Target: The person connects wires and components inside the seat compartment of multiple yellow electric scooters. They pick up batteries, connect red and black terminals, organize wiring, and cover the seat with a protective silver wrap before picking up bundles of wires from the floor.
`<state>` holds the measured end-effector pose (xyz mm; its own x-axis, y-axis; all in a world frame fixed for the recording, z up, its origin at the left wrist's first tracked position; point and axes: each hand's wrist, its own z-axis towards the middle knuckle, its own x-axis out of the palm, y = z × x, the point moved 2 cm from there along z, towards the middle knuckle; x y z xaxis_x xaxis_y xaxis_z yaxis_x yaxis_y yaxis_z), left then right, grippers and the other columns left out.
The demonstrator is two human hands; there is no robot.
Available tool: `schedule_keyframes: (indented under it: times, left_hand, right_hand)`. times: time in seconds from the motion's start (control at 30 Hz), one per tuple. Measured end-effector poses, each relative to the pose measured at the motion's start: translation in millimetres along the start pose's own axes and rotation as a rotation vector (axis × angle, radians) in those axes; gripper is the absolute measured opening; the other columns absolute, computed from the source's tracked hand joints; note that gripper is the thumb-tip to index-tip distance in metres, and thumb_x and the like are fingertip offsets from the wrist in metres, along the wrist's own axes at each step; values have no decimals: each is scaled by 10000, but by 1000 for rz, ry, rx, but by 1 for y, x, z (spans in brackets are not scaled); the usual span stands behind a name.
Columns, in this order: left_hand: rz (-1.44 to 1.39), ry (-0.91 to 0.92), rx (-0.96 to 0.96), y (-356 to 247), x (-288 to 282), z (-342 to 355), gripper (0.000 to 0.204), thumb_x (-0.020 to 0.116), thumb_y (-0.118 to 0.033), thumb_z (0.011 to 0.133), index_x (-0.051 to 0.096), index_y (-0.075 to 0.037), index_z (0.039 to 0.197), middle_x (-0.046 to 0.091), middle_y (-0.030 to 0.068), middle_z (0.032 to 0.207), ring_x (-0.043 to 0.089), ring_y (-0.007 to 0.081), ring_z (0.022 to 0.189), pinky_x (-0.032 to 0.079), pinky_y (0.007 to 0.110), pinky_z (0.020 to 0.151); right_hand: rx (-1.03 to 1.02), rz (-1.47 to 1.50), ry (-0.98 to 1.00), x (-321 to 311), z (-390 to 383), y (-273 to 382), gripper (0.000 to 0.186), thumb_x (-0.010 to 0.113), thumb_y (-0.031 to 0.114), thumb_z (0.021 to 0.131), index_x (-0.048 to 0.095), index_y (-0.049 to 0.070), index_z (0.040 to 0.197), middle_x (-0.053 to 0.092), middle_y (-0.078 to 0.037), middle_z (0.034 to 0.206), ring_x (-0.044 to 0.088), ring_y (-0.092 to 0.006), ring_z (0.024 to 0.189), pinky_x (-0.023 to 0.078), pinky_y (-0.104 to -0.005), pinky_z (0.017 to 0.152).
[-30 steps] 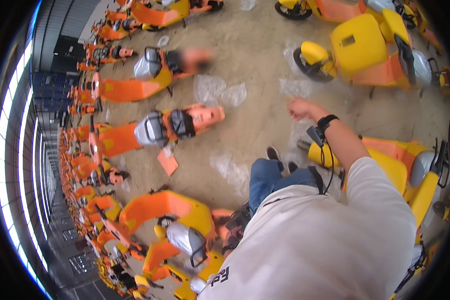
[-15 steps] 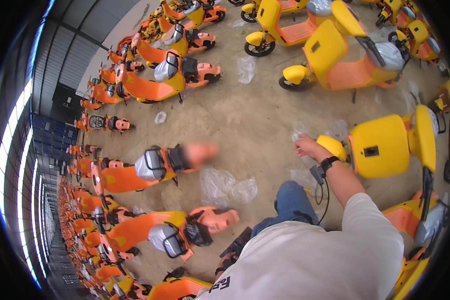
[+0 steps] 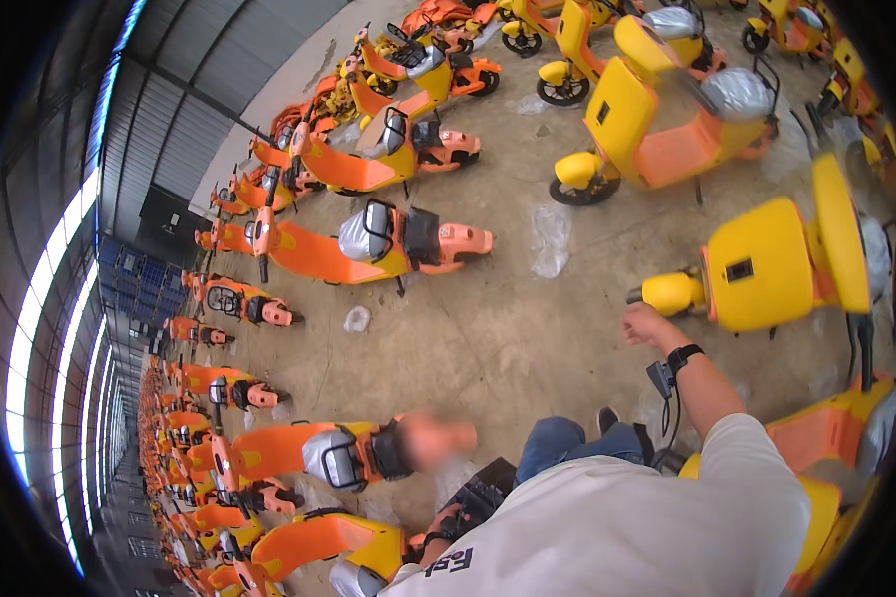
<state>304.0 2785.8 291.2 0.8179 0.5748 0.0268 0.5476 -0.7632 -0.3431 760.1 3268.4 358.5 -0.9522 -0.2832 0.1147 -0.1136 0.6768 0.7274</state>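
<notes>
Head cam: R hand [image 3: 645,325] loosely curled nr yellow front fender [image 3: 671,295]; can't tell if fully closed. L hand [image 3: 448,521] at black boxy item [image 3: 485,491], btm ctr, beside jeans [image 3: 553,445]; grip partly hidden, can't tell. Shirt [image 3: 617,517] has dark lettering [image 3: 450,561], skewed. Orange scooter's [image 3: 269,453] tail blurred; edge scooters [image 3: 824,517] cut off.

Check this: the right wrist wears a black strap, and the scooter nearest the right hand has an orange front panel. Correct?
No: the head view shows the scooter nearest the right hand has a yellow front panel; the black strap is on the right wrist.
</notes>
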Motion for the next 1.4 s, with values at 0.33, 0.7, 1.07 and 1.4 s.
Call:
schedule_keyframes:
  times: [0.33, 0.7, 1.07, 1.4]
  left_hand:
    - [-79, 30, -26, -267, 121, 114, 120, 543, -139, 794, 555, -20, 786, 497, 60, 606, 491, 199, 532, 454, 307, 554]
    - [-128, 14, -24, -541, 341, 176, 168, 542, -121, 795, 510, -6, 676, 487, 71, 572, 489, 210, 518, 451, 305, 508]
    - [-86, 80, -79, -763, 380, 291, 144, 590, -112, 769, 528, -17, 681, 514, 60, 573, 537, 207, 535, 497, 283, 592]
    - [142, 62, -186, -979, 471, 407, 183, 625, -119, 729, 499, -77, 603, 506, 40, 550, 530, 189, 518, 456, 271, 524]
  right_hand:
    - [11, -184, 123, -31, 226, 179, 97, 513, 126, 768, 547, 37, 752, 543, -75, 648, 532, -173, 523, 475, -313, 459]
    - [128, -89, 149, -46, 416, 402, 126, 509, 164, 800, 540, 43, 787, 546, -57, 699, 542, -166, 555, 482, -309, 485]
    - [45, -147, 187, -38, 663, 592, 129, 525, 134, 764, 570, 16, 742, 575, -80, 655, 561, -176, 539, 483, -307, 473]
    - [160, -815, -145, -132, 874, 698, 172, 477, 117, 740, 588, -13, 728, 592, -142, 671, 594, -243, 546, 465, -367, 462]
